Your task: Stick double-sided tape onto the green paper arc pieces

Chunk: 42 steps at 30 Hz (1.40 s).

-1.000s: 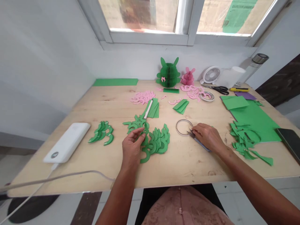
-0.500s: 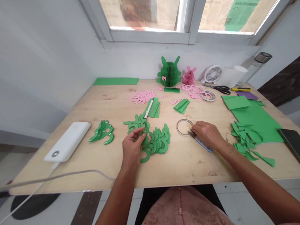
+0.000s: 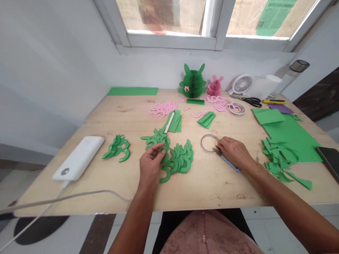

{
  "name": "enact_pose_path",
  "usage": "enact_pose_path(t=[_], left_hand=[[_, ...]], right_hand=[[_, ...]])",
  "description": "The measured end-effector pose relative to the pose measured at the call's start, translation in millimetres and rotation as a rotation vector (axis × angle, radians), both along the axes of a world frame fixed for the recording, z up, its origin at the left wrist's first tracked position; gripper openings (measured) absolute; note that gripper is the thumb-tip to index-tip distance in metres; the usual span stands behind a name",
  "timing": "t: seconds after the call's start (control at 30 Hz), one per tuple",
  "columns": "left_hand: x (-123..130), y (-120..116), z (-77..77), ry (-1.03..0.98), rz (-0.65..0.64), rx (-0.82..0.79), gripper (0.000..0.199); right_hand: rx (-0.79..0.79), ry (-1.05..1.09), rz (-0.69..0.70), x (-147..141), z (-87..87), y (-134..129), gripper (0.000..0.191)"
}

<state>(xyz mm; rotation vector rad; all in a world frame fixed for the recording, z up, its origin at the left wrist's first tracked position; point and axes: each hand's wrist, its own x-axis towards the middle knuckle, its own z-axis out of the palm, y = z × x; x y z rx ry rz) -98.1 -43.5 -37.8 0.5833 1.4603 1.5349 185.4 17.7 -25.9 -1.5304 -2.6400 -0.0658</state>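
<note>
A: What sits furthest left on the surface [image 3: 185,194]?

B: A white power bank [image 3: 78,157], then a small cluster of strip-marked green arcs [image 3: 118,148], pale strips showing on several. Those look finished, as far as I can judge.

A: And the left hand [image 3: 151,160]?

B: Near the centre of the frame, its fingers pinched together on a green paper arc [image 3: 166,141], just above the surface.

A: Are there more like it?

B: Yes, a heap of plain green arcs [image 3: 180,160] just right of that hand. They are cut out, but I see no strips on them, so I'd say most of the arcs are left to do.

A: Further right?

B: A thin tape ring [image 3: 201,143] lies flat right of centre. The right hand [image 3: 234,151] is at its rim, fingers bunched; I cannot tell whether they grip anything. Blue-handled snips [image 3: 228,162] lie partly beneath that hand.

A: And the right side of the frame?

B: Green offcuts [image 3: 278,158], suggesting cutting has been done, beside whole green sheets [image 3: 304,141] that appear uncut. A dark phone [image 3: 329,158] sits at the edge.
</note>
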Motion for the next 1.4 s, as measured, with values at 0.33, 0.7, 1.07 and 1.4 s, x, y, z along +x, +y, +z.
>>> enact_pose_path(t=[0.33,0.7,1.07,1.4], left_hand=[[-0.7,1.4,-3.6,-0.016,0.011,0.024,0.035],[-0.7,1.6,-2.9,-0.032,0.004,0.021,0.035],[-1.2,0.8,-2.6,-0.042,-0.018,0.016,0.038],[1.1,-1.6,3.8,-0.019,-0.040,0.008,0.037]], right_hand=[[-0.207,0.319,-0.148,9.5,-4.9,7.7,0.020],[-0.393,0.581,-0.265,9.4,-0.7,6.4,0.019],[-0.515,0.848,-0.378,5.4,-2.5,1.3,0.028],[-0.550,1.050,-0.310,-17.4,13.9,-16.6,0.026]])
